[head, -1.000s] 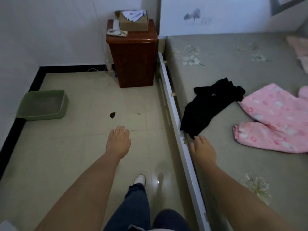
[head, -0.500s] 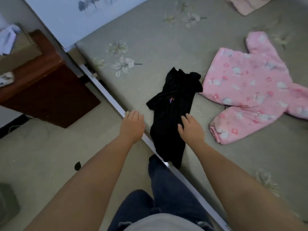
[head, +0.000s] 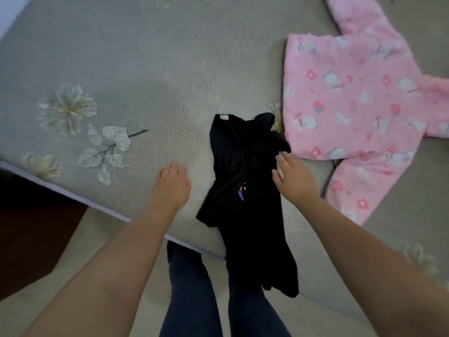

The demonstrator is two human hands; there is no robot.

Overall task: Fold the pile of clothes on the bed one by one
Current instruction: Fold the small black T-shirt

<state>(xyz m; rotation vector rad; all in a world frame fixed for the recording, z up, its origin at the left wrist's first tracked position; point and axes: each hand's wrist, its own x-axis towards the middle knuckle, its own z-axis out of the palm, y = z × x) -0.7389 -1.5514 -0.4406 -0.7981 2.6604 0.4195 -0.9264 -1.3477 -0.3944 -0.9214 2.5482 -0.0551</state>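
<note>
Black garment (head: 245,190) lies bunched on the bed (head: 145,57), long axis running roughly from the far side toward the person, near end draped over the bed's near edge and hanging down in front of the person's legs (head: 194,295). Small white label visible at the far end, so probably the neck or waist end is away from the person; cannot tell which garment type.

Right hand (head: 292,177) is at the garment's right edge, around its far-middle portion, fingers (head: 283,158) extended and relaxed, tips touching or just over the black fabric; not gripping anything that shows. Left hand (head: 172,184) is just left of the garment, over bare bedcover, apart from the cloth, fingers straight and loose, holding nothing.

Key relation: garment sits between the two hands, right hand nearer and already at the cloth, left hand needs to shift right to reach its side.

Pink printed jacket (head: 352,98) lies spread flat on the bed to the right, its lower corner close beside the black garment's far end; contact there is unclear.

Judgement: folding not begun; the black piece likely needs pulling fully onto the bed and flattening first.
</note>
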